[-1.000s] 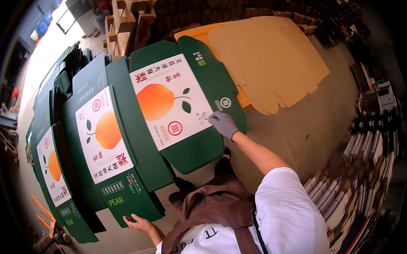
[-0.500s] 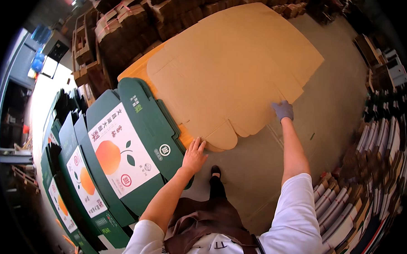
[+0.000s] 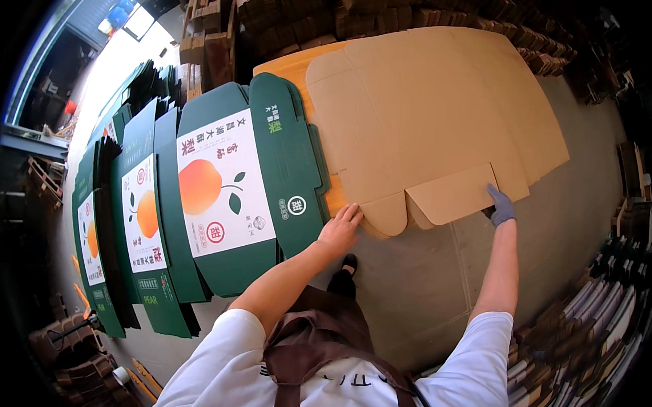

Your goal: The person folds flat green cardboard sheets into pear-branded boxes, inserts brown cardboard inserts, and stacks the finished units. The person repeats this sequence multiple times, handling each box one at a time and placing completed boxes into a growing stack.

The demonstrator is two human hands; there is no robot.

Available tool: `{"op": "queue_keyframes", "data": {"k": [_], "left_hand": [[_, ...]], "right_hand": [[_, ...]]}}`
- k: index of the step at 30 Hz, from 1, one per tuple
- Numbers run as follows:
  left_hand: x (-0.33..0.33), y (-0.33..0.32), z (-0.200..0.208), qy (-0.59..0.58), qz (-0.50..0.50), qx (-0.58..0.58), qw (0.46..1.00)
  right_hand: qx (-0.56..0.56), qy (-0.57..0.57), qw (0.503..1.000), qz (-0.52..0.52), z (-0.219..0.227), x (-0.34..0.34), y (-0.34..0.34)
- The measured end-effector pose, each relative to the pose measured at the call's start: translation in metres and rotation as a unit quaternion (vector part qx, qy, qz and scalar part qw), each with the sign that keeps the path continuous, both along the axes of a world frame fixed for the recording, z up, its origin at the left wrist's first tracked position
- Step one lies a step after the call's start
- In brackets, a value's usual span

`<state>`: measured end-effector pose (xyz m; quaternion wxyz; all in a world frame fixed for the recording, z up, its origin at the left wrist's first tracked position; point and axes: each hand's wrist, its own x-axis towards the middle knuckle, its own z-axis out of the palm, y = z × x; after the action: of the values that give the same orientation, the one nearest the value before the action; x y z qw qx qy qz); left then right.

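A large flat sheet of brown cardboard (image 3: 446, 107), a box blank with cut flaps, lies plain side up on an orange-yellow tabletop (image 3: 297, 68). My right hand (image 3: 502, 210), in a grey glove, holds the near edge of a flap (image 3: 450, 194) that is tilted up along its crease. The fingers pinch the flap's right end; the thumb is partly hidden. My bare left hand (image 3: 341, 230) rests with outstretched fingers at the blank's near left corner, touching a rounded flap (image 3: 385, 215) that lies flat.
Stacks of green printed box blanks (image 3: 225, 177) with fruit pictures stand close on my left. Bundled cardboard (image 3: 276, 12) is piled behind the table. More stacked blanks (image 3: 590, 317) stand on the right, across the grey floor (image 3: 423, 302).
The near flap, flat before, is now tilted up at its crease with my right hand on its edge. My left hand stays by the corner. The whole view has shifted.
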<state>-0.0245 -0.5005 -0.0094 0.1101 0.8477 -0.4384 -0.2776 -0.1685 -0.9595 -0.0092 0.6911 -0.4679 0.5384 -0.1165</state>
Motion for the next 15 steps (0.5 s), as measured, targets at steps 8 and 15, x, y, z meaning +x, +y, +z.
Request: {"op": "queue_keyframes", "data": {"k": [8, 15], "left_hand": [[0.023, 0.041, 0.024, 0.064, 0.147, -0.123, 0.979], [0.103, 0.219, 0.111, 0.240, 0.353, -0.437, 0.792]], "right_hand": [[-0.495, -0.025, 0.863, 0.095, 0.247, 0.057, 0.085], [-0.591, -0.234, 0.733, 0.240, 0.398, 0.142, 0.380]]}}
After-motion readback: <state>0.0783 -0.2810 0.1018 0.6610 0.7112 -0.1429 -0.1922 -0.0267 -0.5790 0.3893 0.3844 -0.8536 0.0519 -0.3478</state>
